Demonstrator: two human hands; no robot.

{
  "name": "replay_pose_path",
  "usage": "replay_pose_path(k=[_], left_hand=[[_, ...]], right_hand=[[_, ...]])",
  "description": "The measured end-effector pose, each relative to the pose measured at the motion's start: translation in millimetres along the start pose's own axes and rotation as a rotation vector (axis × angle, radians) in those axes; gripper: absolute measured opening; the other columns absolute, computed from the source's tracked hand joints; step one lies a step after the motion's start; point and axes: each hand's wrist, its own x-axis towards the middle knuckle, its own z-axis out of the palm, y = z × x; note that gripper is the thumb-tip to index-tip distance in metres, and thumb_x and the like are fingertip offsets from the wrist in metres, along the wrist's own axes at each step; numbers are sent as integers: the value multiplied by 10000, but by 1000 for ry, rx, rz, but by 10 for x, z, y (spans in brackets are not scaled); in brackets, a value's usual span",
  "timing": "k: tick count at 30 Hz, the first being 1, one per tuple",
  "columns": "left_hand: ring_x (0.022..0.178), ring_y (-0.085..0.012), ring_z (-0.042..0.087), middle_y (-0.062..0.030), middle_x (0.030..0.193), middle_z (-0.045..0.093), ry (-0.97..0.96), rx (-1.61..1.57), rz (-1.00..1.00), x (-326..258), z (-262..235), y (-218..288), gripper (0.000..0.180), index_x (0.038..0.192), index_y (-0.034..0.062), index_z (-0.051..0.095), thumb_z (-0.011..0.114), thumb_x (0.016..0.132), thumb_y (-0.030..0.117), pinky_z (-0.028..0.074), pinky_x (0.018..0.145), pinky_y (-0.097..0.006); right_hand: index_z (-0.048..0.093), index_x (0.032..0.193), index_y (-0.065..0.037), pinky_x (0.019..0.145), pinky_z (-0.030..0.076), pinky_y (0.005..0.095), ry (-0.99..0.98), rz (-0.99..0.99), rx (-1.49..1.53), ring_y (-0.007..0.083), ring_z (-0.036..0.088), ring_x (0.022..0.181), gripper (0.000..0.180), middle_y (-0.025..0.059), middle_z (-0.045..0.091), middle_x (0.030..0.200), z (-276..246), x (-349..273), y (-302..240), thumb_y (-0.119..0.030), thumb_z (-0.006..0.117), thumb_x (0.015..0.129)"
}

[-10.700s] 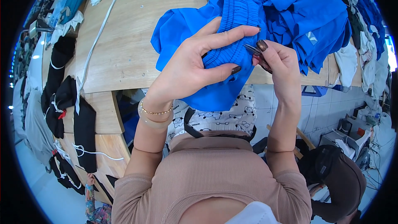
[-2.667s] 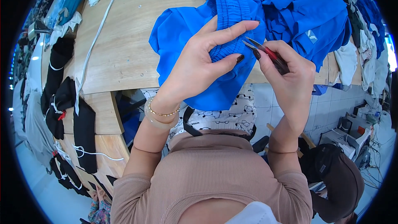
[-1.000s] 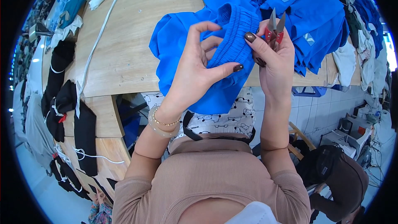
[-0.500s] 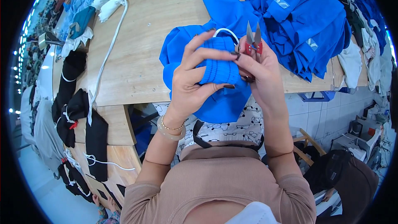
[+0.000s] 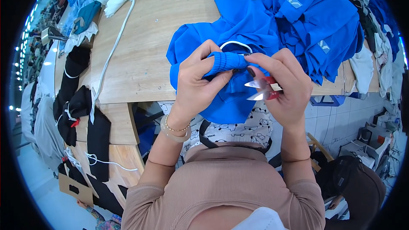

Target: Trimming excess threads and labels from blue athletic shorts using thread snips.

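Observation:
A blue garment (image 5: 245, 21) lies over the near edge of the wooden table, its gathered elastic waistband (image 5: 226, 61) raised between my hands. A white drawcord (image 5: 235, 43) loops out of the band. My left hand (image 5: 198, 74) is closed round the waistband, fingers behind it and thumb in front. My right hand (image 5: 284, 83) pinches the band's right end between thumb and forefinger. In that same palm sit red-handled thread snips (image 5: 266, 88), their blades apart and pointing left, below the pinched cloth.
Blue garments with shiny tags are piled (image 5: 315, 21) on the right of the table (image 5: 140, 55). A long white cord (image 5: 117, 42) crosses the left side. Black fabric pieces (image 5: 99, 145) hang at the lower left, near another person's arm (image 5: 98, 217) and a cardboard piece (image 5: 76, 189).
My right hand has turned, swinging the snips from pointing up to pointing left. The waistband is now folded over in my left hand. At lower left, the cardboard piece has come up.

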Motion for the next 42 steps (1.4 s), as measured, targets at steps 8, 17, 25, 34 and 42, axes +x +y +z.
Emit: replay_pose_path(k=[8,17,25,34,42], left_hand=[[698,-126,539,-45,802,553,-41,114,54,14,32,36,234,934,41,727,701,724,-60,413,575,-234],[706,-122,556,-49,826,585,-73,-30,-1,37,67,53,216,952,50,731,731,748,-21,435,593,-235],[722,-125,585,-62,846,621,-88,-138,-149,38,48,55,162,924,5,716,747,766,23,455,612,-238],[718,-129,595,-73,853,637,-105,-160,-265,30,77,121,163,917,-12,705,749,770,45,459,616,-253],[721,-122,593,-58,860,637,-89,-155,-221,58,77,86,180,938,-18,692,745,778,48,465,618,-261]], right_hand=[[688,917,-23,483,329,211,61,-105,-94,114,462,571,257,57,516,732,46,-6,98,111,692,698],[628,896,-9,540,346,206,185,34,115,110,446,619,270,37,499,767,25,-3,181,78,704,652],[651,938,9,568,368,213,278,245,380,89,471,660,208,50,536,807,119,70,321,97,635,750],[619,865,0,551,404,255,84,-17,14,193,537,655,268,89,534,768,76,86,204,116,644,625],[626,876,-5,594,409,230,57,34,129,144,526,701,185,71,550,821,48,98,132,62,703,722]])
